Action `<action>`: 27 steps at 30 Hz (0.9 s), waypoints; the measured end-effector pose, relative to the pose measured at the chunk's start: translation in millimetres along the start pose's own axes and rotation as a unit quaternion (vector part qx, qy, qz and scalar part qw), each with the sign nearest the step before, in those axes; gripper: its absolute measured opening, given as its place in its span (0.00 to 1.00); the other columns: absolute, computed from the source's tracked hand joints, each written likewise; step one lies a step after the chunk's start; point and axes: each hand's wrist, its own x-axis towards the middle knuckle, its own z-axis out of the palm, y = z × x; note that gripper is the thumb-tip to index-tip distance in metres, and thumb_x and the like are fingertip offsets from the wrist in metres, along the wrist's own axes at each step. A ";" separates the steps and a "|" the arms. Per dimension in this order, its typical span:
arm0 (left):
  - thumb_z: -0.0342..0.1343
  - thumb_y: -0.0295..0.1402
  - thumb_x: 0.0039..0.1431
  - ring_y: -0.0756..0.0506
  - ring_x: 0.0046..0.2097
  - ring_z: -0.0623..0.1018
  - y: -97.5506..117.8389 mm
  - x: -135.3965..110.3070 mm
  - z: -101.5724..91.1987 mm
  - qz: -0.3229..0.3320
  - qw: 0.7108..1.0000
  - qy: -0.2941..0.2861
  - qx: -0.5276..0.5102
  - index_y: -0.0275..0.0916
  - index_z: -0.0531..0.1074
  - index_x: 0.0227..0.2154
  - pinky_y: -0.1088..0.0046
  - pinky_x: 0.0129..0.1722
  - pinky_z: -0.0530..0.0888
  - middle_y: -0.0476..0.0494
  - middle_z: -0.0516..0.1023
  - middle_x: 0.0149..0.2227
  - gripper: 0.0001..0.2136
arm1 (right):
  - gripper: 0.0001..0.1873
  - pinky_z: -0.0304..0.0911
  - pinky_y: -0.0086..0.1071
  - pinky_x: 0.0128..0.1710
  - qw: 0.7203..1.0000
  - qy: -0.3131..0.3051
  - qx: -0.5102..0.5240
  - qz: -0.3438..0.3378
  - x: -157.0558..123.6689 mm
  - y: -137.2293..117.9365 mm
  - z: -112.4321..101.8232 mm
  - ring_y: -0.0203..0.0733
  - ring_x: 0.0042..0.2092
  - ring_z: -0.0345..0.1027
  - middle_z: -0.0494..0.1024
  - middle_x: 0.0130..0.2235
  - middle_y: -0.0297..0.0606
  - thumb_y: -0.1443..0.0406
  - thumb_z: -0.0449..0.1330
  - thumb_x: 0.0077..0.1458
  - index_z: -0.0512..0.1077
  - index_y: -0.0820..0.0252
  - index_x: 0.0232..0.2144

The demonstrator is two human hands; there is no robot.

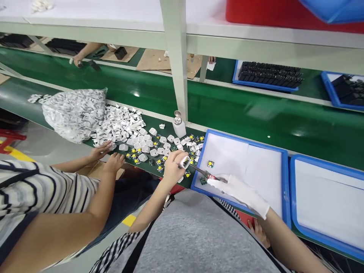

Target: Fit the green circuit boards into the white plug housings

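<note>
My bare left hand (174,167) is closed round a small white plastic housing (185,162), its open end turned to the right. In my white-gloved right hand (237,189) is a pair of dark tweezers (199,170), gripped near a red part. The tweezers' tips reach the mouth of the housing; whether they pinch anything inside is too small to tell. Beneath the tool, a green circuit board (203,181) lies at the edge of the blue tray (244,137). A board with a yellow part (211,163) sits on the tray's white lining.
Loose white housings (143,142) and yellow-topped boards spread left of my hands. A white pump bottle (179,127) stands by the shelf post (176,60). Further left are a bag of white parts (75,113) and a co-worker's hands (113,161). Another blue tray (330,206) lies right.
</note>
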 end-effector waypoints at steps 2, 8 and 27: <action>0.48 0.20 0.46 0.48 0.39 0.69 1.3 -0.3 0.2 0.022 1.000 0.005 0.004 0.40 0.64 0.37 0.72 0.38 0.68 0.45 0.68 0.36 0.15 | 0.26 0.46 0.25 0.23 1.000 0.002 -0.005 0.003 1.2 -0.4 1.5 0.30 0.24 0.49 0.61 0.22 0.30 0.44 0.47 0.46 0.66 0.63 0.25; 0.46 0.17 0.45 0.50 0.38 0.69 2.0 0.1 0.3 0.062 0.998 0.027 -0.002 0.40 0.64 0.38 0.75 0.36 0.69 0.44 0.66 0.36 0.17 | 0.28 0.48 0.26 0.24 1.000 -0.001 0.011 -0.007 6.5 5.4 4.4 0.32 0.25 0.52 0.65 0.24 0.31 0.44 0.47 0.46 0.68 0.61 0.31; 0.47 0.17 0.46 0.48 0.36 0.69 -6.9 2.1 4.7 0.105 0.994 0.018 0.039 0.39 0.64 0.34 0.73 0.33 0.69 0.43 0.68 0.34 0.14 | 0.28 0.45 0.26 0.21 1.000 0.002 -0.013 -0.008 16.0 11.3 18.1 0.30 0.22 0.49 0.57 0.20 0.31 0.43 0.43 0.46 0.60 0.62 0.22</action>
